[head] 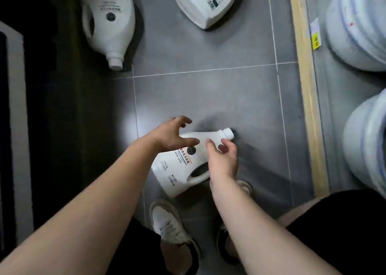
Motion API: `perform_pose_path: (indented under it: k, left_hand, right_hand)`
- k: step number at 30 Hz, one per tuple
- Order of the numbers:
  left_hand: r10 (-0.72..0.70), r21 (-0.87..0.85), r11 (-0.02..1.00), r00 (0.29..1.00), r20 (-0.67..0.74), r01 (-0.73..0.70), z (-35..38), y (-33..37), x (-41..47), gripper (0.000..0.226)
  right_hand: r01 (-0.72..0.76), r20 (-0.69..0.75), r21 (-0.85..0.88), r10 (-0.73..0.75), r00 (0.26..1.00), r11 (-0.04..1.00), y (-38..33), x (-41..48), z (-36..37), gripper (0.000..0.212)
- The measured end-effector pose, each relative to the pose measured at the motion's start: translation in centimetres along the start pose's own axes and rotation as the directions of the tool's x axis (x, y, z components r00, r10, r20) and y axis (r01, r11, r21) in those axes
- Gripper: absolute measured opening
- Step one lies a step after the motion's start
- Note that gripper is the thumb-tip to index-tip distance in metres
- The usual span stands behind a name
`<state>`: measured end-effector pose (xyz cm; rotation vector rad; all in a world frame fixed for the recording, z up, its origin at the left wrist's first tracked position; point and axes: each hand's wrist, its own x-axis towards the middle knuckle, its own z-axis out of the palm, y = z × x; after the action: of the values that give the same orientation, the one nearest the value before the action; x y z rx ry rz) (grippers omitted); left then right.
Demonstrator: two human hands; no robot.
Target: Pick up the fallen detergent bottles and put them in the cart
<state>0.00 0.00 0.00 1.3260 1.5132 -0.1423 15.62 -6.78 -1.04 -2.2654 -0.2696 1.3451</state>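
Fallen bottles, seen from the head camera. The grey tiled floor [208, 99] runs open ahead, bounded by a dark mass [62, 107] on the left and a wooden shelf edge [307, 87] on the right. Behind that edge stand two water jugs [359, 24]. I see no cart.

Two far bottles [108, 20] lie well ahead. The near bottle [179, 170] lies on its side just before the shoes [169, 222], its cap [228, 133] pointing towards the shelf.

My left hand [169, 135] hangs over the body with fingers spread. My right hand [223, 160], beside the handle [200, 171], is loosely curled and grips nothing. I cannot tell whether either hand touches the bottle.

I judge this to be the grasp. I would hook the handle, steady the body and lift straight up, keeping away from the shelf edge.
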Motion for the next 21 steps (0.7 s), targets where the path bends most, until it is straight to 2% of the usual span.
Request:
perform_pose_path:
  k: [2,4,9,11,13,16,21]
  left_hand:
    - [-0.013,0.079,0.997,0.998,0.064,0.008,1.6,-1.3,2.7,0.073]
    - [-0.066,0.08,0.995,0.992,0.105,0.058,3.4,-2.9,5.2,0.07]
    - [-0.119,0.057,0.992,0.989,0.09,0.114,6.5,-5.1,9.4,0.082]
    - [-0.15,0.065,0.988,0.981,0.126,0.142,6.8,-5.6,10.0,0.089]
    - [-0.166,0.111,0.982,0.973,0.163,0.15,6.8,-6.0,10.3,0.096]
    - [-0.188,0.12,0.978,0.968,0.168,0.169,6.6,-6.5,10.6,0.099]
    - [-0.289,-0.093,0.951,0.955,0.069,0.295,6.6,-8.8,9.4,0.102]
  right_hand:
    - [-0.035,-0.065,-0.078,0.03,0.997,0.996,1.6,2.4,1.0,0.055]
    - [-0.09,-0.113,-0.067,0.082,0.99,0.994,3.2,4.7,1.6,0.056]
    - [-0.244,-0.149,-0.116,0.226,0.963,0.963,6.6,8.8,3.2,0.073]
    - [-0.272,-0.133,-0.135,0.255,0.958,0.953,7.5,9.9,3.4,0.082]
    - [-0.237,-0.091,-0.164,0.224,0.97,0.958,8.2,10.3,3.3,0.085]
    - [-0.148,-0.049,-0.164,0.142,0.989,0.975,8.3,10.7,3.5,0.078]
    - [0.023,0.092,-0.324,0.007,0.996,0.946,5.4,12.1,5.3,0.097]
